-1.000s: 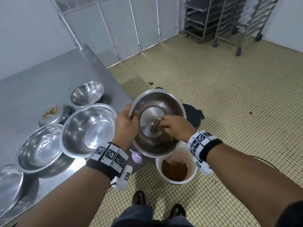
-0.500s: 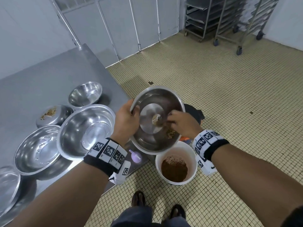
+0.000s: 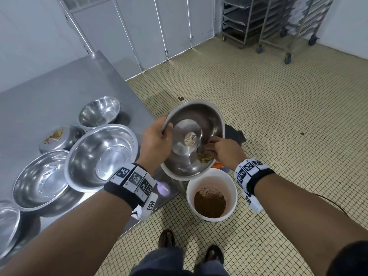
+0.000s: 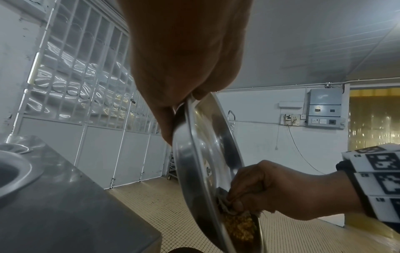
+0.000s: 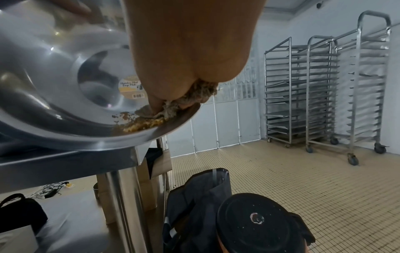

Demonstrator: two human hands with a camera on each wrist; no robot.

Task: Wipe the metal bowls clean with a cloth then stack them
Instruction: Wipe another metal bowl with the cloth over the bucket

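My left hand (image 3: 157, 139) grips the rim of a metal bowl (image 3: 187, 158), tilted toward me above a white bucket (image 3: 233, 188). A round label sits on the bowl's flat bottom. My right hand (image 3: 221, 150) holds a crumpled cloth (image 5: 194, 97) pressed against the bowl's lower inner wall, next to a clump of yellow-brown food scraps (image 3: 204, 158). In the left wrist view the bowl (image 4: 194, 154) is seen edge-on, with the scraps (image 4: 238, 226) at its low rim. The right wrist view shows the bowl's (image 5: 54, 85) inside from close up.
Several other metal bowls (image 3: 101, 156) stand on the steel table (image 3: 49, 96) at left; one (image 3: 59, 136) carries food scraps. The bucket holds brown waste. A dark bag (image 5: 205, 196) and black lid (image 5: 253, 224) lie on the tiled floor. Wheeled racks (image 3: 278, 22) stand far right.
My right hand with the cloth has slid from the bowl's centre down to its lower right wall, pushing the scraps toward the rim and uncovering the label. The left hand keeps its grip.
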